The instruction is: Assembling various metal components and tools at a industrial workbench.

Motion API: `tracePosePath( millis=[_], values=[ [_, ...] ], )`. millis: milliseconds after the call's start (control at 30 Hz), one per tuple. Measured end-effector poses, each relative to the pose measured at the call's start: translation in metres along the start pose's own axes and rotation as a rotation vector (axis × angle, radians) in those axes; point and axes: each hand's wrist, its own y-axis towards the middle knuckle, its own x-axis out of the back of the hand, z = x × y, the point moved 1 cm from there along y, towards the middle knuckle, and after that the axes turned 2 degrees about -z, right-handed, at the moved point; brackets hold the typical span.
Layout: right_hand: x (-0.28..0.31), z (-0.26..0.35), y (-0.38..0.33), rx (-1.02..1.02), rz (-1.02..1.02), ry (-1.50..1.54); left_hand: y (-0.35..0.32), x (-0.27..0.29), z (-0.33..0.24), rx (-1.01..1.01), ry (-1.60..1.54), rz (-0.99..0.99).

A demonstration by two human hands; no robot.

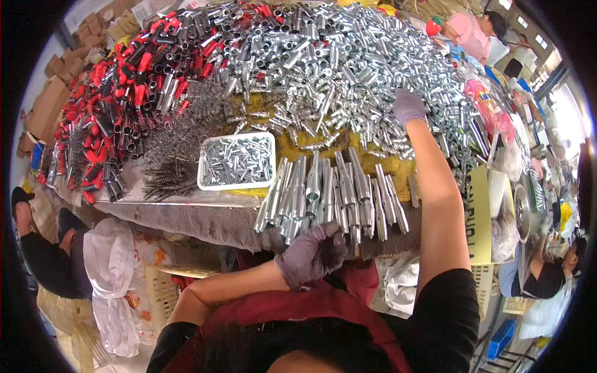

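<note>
My left hand (313, 253), in a grey-purple glove, is curled at the table's near edge. It lies just in front of a row of slim metal tubes (313, 186); what its fingers hold, if anything, I cannot make out. Stretched far forward, my right hand (409, 107), gloved the same way, rests at the big heap of short silvery metal tubes (354, 62). Its fingertips are lost among the shiny parts. Left of the row stands a white tray (200, 171) filled with small metal pins (239, 160). Thin metal fittings (305, 118) lie beyond it on yellow cloth.
Red and black handles (124, 87) are piled at the left, beside dark coil springs (177, 161). A yellow sign (477, 217) stands at the right near a round metal dish (521, 211). Other people sit at both sides, and plastic crates (160, 295) are below the table.
</note>
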Motion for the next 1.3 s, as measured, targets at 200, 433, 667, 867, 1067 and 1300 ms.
tracePosePath(
  millis=[200, 433, 667, 867, 1067, 1300],
  values=[
    [0.017, 0.036, 0.026, 0.098, 0.25, -0.169, 0.003, 0.029, -0.006, 0.09, 0.033, 0.073],
    [0.085, 0.026, -0.025, 0.052, 0.059, 0.124, -0.02, 0.022, -0.014, -0.067, 1.224, 0.398],
    [0.197, 0.092, -0.192, 0.566, 0.032, 0.532, -0.04, -0.033, -0.056, -1.465, 1.53, 0.06],
    [0.198, 0.108, -0.265, 0.399, 0.261, 1.144, -0.029, -0.044, -0.047, -1.464, 1.811, 0.61],
    [0.202, 0.113, -0.293, -0.079, 0.831, 1.971, -0.029, -0.053, -0.039, -1.175, 1.499, 0.731],
    [0.21, 0.117, -0.284, -0.26, 1.088, 2.372, -0.023, -0.049, -0.037, -1.208, 1.635, 0.757]
  ],
)
